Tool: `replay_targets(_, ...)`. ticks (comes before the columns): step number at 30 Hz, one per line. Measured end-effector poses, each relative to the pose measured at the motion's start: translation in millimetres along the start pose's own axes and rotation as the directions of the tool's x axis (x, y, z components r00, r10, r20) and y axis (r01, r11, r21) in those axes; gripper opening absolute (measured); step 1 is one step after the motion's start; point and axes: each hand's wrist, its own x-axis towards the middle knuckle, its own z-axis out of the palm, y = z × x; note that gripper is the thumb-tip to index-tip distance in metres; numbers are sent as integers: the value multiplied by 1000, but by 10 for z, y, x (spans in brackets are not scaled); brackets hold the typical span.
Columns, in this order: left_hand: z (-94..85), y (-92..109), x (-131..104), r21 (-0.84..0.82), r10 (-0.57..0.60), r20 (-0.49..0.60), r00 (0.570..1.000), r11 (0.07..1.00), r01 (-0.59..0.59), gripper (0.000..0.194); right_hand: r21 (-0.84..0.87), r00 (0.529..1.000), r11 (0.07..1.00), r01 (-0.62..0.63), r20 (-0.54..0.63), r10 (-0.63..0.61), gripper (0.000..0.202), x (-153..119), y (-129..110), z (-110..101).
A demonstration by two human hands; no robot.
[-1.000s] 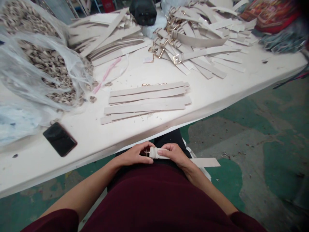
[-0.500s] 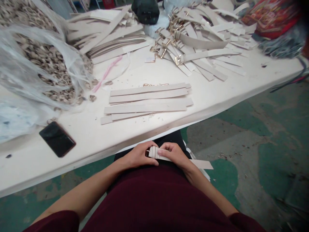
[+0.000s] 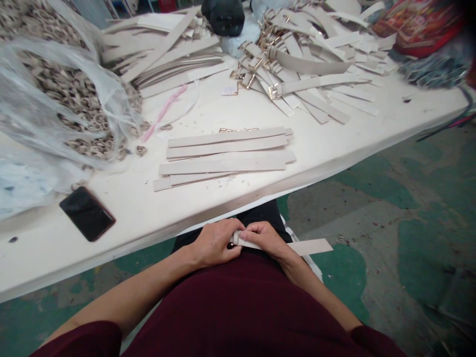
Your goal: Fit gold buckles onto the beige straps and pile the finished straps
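Over my lap, just off the table's front edge, my left hand point(image 3: 217, 242) and my right hand point(image 3: 264, 239) meet at a beige strap point(image 3: 314, 246). My left fingers wrap round its buckle end, hiding most of the gold buckle. The thumb and fingers of my right hand pinch the strap beside the buckle, near a loop. The strap's free end sticks out to the right, past my right wrist. Several flat beige strips point(image 3: 226, 163) lie in front of me on the white table point(image 3: 193, 203).
A phone point(image 3: 87, 213) lies at the left. Behind it, a clear plastic bag point(image 3: 107, 94) holds many small beige loops. Stacked strips point(image 3: 178, 64), a pile of buckled straps point(image 3: 297, 64), a black object point(image 3: 223, 17) and a red patterned bundle point(image 3: 420, 29) stand further back.
My left fingers have closed further over the buckle, covering more of it. The strap's free end has swung slightly up and to the right.
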Motion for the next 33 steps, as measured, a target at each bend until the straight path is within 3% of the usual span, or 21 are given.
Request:
replay_targets(7, -54, 36, 15, 86, -127, 62, 990, 989, 121, 27, -128, 998, 990, 63, -23, -66, 38, 18, -18, 81)
replay_targets(10, -76, -35, 26, 141, -142, 73, 987, 981, 130, 25, -161, 995, 983, 83, -48, -92, 36, 84, 16, 119)
replay_targets(14, -70, -199, 49, 152, -102, 130, 986, 985, 82, 24, -170, 986, 982, 83, -127, -105, 33, 126, 77, 173)
replay_targets(17, -128, -285, 20, 97, -24, 106, 994, 995, 14, 22, -235, 989, 972, 26, -133, -59, 34, 0, -100, 151)
replay_targets(20, -291, -401, -30, -34, 75, -24, 997, 997, -76, 28, -459, 985, 885, 81, -100, -142, 29, -191, -642, -44)
replay_targets(22, -400, -550, -45, -88, 77, -218, 973, 991, -98, 35, -655, 972, 734, 177, 2, -233, 31, -243, -1181, -294)
replay_targets(24, -450, -744, -31, -101, 0, -415, 910, 994, -47, 31, -817, 919, 547, 184, -53, -390, 37, -163, -1810, -619)
replay_targets(27, -416, -992, 15, -142, -128, -546, 828, 988, 59, 20, -974, 814, 221, 42, -94, -573, 41, 215, -2833, -1139)
replay_targets(28, -394, -1036, 26, -154, -151, -555, 818, 985, 78, 18, -990, 757, 138, -39, -120, -643, 40, 388, -3165, -1285)
replay_targets(30, -356, -1064, 35, -163, -163, -565, 809, 983, 84, 16, -976, 590, 43, -215, -165, -790, 36, 758, -3725, -1472)
replay_targets(32, -336, -1038, 26, -162, -155, -579, 800, 984, 73, 15, -956, 493, -55, -288, -99, -864, 42, 1120, -4020, -1463)
replay_targets(33, -330, -1019, 19, -161, -150, -586, 796, 985, 67, 16, -958, 486, -97, -269, -48, -873, 45, 1287, -4031, -1378)
